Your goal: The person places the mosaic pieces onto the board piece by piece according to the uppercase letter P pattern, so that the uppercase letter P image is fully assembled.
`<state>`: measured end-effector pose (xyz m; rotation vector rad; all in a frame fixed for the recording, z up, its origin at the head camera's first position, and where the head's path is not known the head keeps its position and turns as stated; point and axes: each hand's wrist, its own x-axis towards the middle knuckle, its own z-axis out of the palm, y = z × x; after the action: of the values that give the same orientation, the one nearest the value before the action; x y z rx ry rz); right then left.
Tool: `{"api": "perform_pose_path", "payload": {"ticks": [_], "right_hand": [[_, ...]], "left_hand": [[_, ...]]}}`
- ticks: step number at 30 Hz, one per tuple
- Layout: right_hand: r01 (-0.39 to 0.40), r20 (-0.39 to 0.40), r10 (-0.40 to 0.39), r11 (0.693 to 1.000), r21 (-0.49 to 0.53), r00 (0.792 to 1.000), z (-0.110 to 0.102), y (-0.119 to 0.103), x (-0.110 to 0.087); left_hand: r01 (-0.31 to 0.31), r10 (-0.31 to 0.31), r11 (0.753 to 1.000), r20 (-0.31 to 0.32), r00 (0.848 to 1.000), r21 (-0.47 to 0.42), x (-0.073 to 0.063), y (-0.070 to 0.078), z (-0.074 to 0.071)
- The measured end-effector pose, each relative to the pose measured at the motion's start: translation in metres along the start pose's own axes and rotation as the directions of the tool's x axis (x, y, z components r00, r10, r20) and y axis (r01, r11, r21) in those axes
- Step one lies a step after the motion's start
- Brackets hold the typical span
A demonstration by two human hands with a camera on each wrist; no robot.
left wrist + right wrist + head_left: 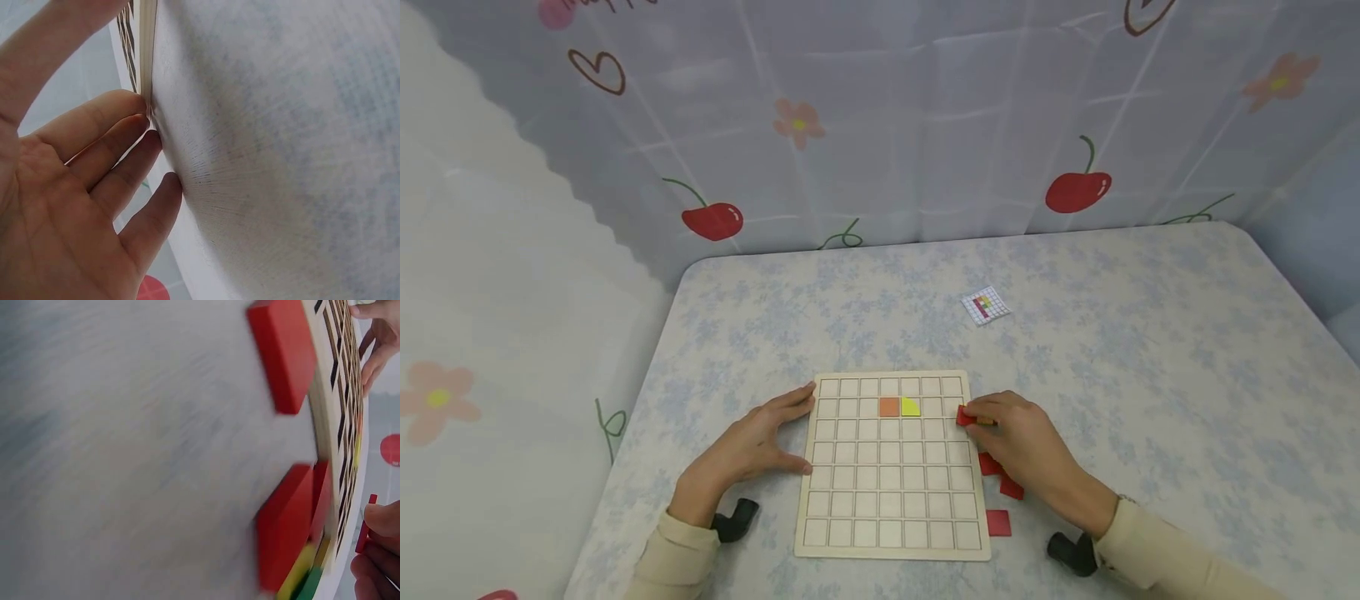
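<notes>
"So, what is the right hand [1018,429] doing?"

"Pinching a small red tile [962,415] between thumb and fingers, over the right edge of the gridded board [890,502]. The right wrist view shows that tile held by its faces, thin edge toward the camera."

"And the left hand [752,442]?"

"Holding nothing. Its fingers are spread and fairly straight, touching the board's left edge."

"How would you expect the tile to handle?"

"Light and stiff, I'd judge, like painted wood. Not fragile, but the smooth faces might slip a little. I'd take it by two opposite edges, which leaves the underside free."

"And the board?"

"Rigid and thin, probably light enough to slide if knocked, so fingers along its side seem a sensible hold."

"What else is about?"

"An orange tile [889,407] and a yellow tile [911,407] with one rounded corner sit side by side in the second row from the far edge. A loose red tile [998,522] lies just beside the board's near right side, and a small patterned card [987,306] lies beyond it on the surface [1150,375]."
</notes>
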<state>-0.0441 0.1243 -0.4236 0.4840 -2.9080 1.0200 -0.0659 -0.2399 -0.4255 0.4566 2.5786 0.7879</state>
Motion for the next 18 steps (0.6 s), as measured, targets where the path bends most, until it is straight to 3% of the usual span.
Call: {"api": "perform_pose_path", "payload": {"ticks": [10,18], "right_hand": [[0.117,0.036,-0.117,0.993,0.008,0.992,0.029,-0.032,0.033],[0.134,0.096,-0.133,0.991,-0.008,0.987,0.042,-0.051,0.054]], "left_hand": [[0.002,-0.002,1.0,-0.001,1.0,-0.012,0.0,0.001,0.0],[0.001,-0.001,1.0,-0.008,1.0,-0.009,0.0,0.001,0.001]]}}
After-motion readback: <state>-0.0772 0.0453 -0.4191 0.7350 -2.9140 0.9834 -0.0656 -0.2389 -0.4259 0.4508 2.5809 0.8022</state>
